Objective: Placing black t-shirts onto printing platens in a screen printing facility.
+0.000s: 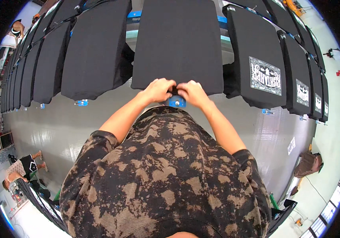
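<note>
A black T-shirt [178, 43] is stretched flat over a board straight in front of me. At its near edge, my left hand [159, 90] and my right hand [194, 93] come close together with fingers curled and closed on the dark cloth. A small bunch of black fabric shows between the fingertips. Just below it, a blue metal bracket [176, 101] with a pale round knob sticks out from under the board. My fingertips are partly hidden by the hands and cloth.
Another black shirt [94, 51] covers the board to the left, with several more beyond. On the right, a black shirt [244, 55] carries a white print [265, 77]. A brown bag [308, 164] lies at the right. A person [21, 168] is at the lower left.
</note>
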Motion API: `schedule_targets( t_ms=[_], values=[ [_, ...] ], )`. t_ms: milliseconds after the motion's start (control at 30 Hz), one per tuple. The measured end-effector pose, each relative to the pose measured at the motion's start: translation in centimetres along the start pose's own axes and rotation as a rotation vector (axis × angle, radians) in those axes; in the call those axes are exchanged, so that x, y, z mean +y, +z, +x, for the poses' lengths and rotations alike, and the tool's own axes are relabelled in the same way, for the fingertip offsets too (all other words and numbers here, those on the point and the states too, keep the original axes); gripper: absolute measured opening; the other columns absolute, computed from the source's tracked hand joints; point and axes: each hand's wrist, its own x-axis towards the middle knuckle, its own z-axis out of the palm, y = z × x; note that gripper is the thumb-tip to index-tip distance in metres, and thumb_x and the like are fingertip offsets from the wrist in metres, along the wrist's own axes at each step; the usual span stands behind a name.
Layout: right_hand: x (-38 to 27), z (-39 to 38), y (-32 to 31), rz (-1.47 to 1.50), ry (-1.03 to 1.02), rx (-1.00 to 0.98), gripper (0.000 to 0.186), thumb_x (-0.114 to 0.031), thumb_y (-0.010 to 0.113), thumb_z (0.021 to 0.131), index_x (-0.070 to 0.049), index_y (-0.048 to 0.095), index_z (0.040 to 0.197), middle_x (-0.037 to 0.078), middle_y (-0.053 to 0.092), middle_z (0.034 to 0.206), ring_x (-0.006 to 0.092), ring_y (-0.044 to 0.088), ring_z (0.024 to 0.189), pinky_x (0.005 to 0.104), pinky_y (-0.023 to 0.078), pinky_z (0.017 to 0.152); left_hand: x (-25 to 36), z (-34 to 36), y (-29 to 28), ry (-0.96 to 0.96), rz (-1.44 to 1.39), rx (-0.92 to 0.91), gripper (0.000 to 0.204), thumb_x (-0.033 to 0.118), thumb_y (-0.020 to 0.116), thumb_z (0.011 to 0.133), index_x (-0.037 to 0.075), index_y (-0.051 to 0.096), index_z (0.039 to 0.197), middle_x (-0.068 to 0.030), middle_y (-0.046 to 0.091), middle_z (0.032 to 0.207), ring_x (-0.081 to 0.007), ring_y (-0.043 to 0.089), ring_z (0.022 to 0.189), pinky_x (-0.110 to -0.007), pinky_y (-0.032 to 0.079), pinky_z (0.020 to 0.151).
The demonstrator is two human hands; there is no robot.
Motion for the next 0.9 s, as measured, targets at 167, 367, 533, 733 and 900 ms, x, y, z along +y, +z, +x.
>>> schedule_targets(
  t_ms=[167, 367, 533, 733, 900],
  values=[
    [-1.4, -3.4, 0.5, -0.073, -0.213, 0.228, 0.026, -0.010, 0.072, 0.080, -0.011, 0.073, 0.106, 0.009, 0.072, 0.098, 0.0308, 0.066, 0.093, 0.0453, 0.051, 0.086, 0.2, -2.0, -0.7, 0.064, -0.091, 0.005, 0.037, 0.008, 0.072, 0.078, 0.006, 0.064, 0.114, -0.0115, 0.072, 0.102, -0.0313, 0.066, 0.100, -0.043, 0.053, 0.087],
    [1.8, 0.8, -0.2, -0.210, -0.003, 0.387, 0.039, -0.025, 0.071, 0.085, -0.015, 0.066, 0.122, 0.011, 0.061, 0.130, 0.0301, 0.054, 0.122, 0.0516, 0.040, 0.104, -2.2, 1.2, -1.6, 0.127, 0.095, 0.450, 0.041, 0.030, 0.064, 0.093, 0.017, 0.060, 0.131, -0.0156, 0.053, 0.140, -0.0344, 0.047, 0.133, -0.051, 0.037, 0.109],
    [2.8, -3.8, 1.8, -0.503, 0.136, 0.295, 0.065, -0.053, 0.060, 0.092, -0.021, 0.047, 0.147, 0.009, 0.035, 0.158, 0.0320, 0.030, 0.146, 0.0596, 0.020, 0.116, -2.5, -1.7, 2.5, -0.012, 0.533, 0.406, 0.052, 0.053, 0.049, 0.097, 0.033, 0.049, 0.145, -0.0137, 0.027, 0.160, -0.0371, 0.022, 0.148, -0.071, 0.016, 0.111],
    [6.5, -11.7, 1.9, -0.464, 0.407, 0.420, 0.067, -0.031, 0.067, 0.091, -0.011, 0.040, 0.150, 0.013, 0.031, 0.159, 0.0330, 0.025, 0.148, 0.0571, 0.022, 0.117, -2.7, -6.6, 4.5, 0.114, 0.478, 0.380, 0.057, 0.049, 0.062, 0.091, 0.032, 0.050, 0.144, -0.0158, 0.023, 0.162, -0.0399, 0.018, 0.149, -0.071, 0.012, 0.113],
    [9.9, -11.1, 1.1, 1.112, 1.147, 0.893, 0.048, -0.038, 0.064, 0.098, -0.003, 0.058, 0.130, 0.006, 0.069, 0.108, 0.0165, 0.064, 0.092, 0.0395, 0.051, 0.085, -6.9, -7.1, 1.4, -0.423, 0.179, 0.860, 0.050, 0.047, 0.060, 0.094, 0.004, 0.063, 0.119, -0.0240, 0.055, 0.130, -0.0386, 0.053, 0.120, -0.049, 0.042, 0.102]
  ],
)
